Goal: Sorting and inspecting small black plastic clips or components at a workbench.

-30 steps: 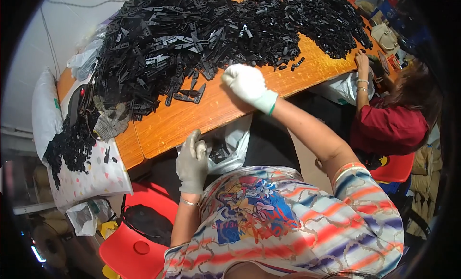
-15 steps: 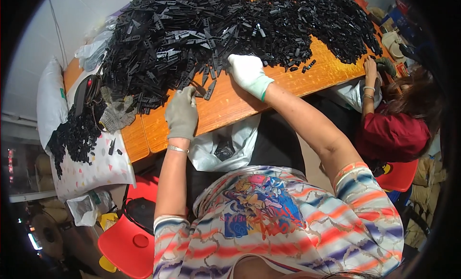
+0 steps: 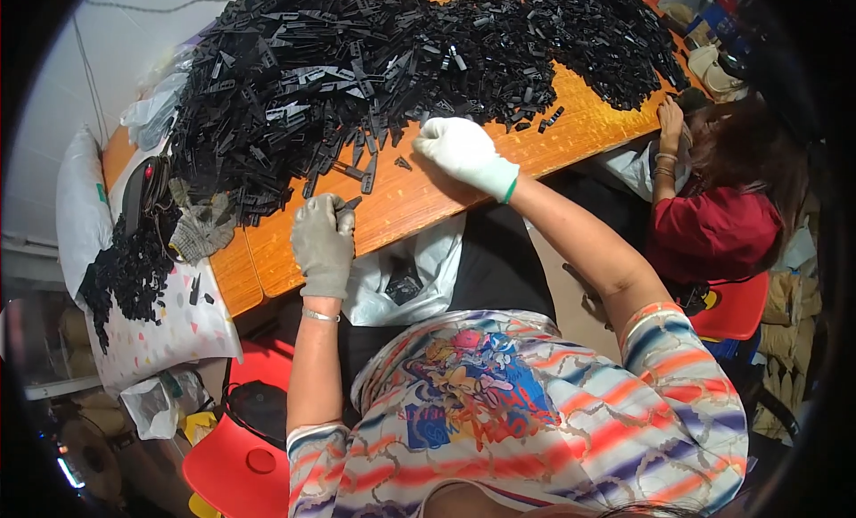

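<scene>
My left hand [image 3: 323,246], in a grey glove, is closed over the table near its front edge. A small black plastic piece [image 3: 353,202] sticks out between its thumb and fingers. My right hand [image 3: 459,152], in a white glove, is curled into a fist just in front of the pile; whatever its fingers hold is hidden. A heap of black plastic parts [image 3: 294,81], many long and pointed, spreads over the wooden table [image 3: 392,201]. One small loose black piece [image 3: 403,163] lies between my hands.
An open whitish plastic bag [image 3: 446,259] hangs below the table edge before me. Left are a knitted glove [image 3: 203,226], smaller black bits [image 3: 134,268] and a white sack [image 3: 80,206]. A red chair [image 3: 236,464] stands lower left. Another person in a dark red top [image 3: 713,237] works at right.
My left hand has drawn back from the pile toward the table's front edge with a black piece in its fingers. My right hand stays near the pile, its fingers now curled in view.
</scene>
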